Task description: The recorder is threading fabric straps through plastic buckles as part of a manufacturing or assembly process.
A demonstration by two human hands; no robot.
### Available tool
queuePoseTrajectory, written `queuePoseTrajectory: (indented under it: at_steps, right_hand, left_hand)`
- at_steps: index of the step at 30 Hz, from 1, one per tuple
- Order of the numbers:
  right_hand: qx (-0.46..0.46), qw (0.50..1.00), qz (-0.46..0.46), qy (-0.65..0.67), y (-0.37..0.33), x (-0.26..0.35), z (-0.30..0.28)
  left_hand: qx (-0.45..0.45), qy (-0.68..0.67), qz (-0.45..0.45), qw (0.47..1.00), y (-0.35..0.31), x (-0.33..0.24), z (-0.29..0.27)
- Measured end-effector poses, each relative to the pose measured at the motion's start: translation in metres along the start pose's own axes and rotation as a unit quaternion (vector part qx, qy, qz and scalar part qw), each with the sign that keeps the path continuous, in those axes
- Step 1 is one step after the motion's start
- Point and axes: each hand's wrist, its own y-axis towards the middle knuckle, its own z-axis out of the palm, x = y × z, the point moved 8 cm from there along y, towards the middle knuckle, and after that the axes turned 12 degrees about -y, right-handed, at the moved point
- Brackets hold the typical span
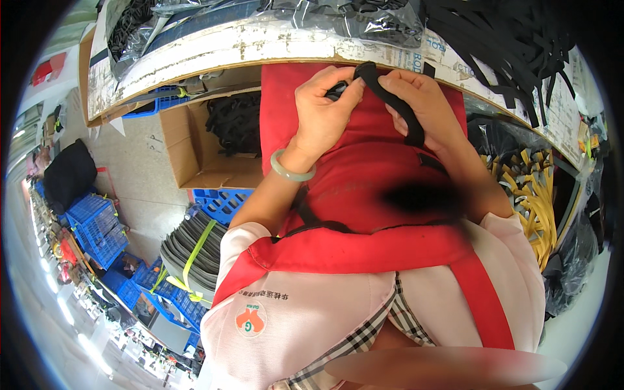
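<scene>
Over my red apron (325, 156), close to the table's front edge, my hands hold a black fabric strap (393, 101) between them. My left hand (322, 107), a pale bangle on its wrist, pinches the strap's upper end between thumb and fingers. A small dark loop (336, 90) shows beside those fingers; whether it belongs to the strap cannot be made out. My right hand (426, 104) is closed on the strap's side, fingers curled and partly hidden. The strap's lower end hangs down beneath my right hand.
The worn white table (221, 52) runs across the front, with bagged black material (364, 23) and a heap of black straps (513, 39) on it. A cardboard box (182, 146) stands below left. Yellow straps (536, 201) are bundled at right; blue crates (97, 227) stand far left.
</scene>
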Motion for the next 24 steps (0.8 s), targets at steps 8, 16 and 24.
queuePoseTrajectory:
  at_steps: [8,16,24]
  right_hand:
    - [-0.001,0.997,-0.028,0.075,0.002,-0.004,0.004]
    - [-0.024,0.992,-0.114,0.055,0.016,-0.005,-0.001]
    - [-0.087,0.937,-0.280,-0.192,0.014,0.007,-0.004]
  left_hand:
    - [0.009,0.032,-0.004,0.999,0.001,-0.002,-0.001]
    - [0.067,0.197,0.184,0.961,0.001,-0.019,0.008]
    - [-0.020,-0.250,-0.279,0.927,-0.008,0.043,-0.008]
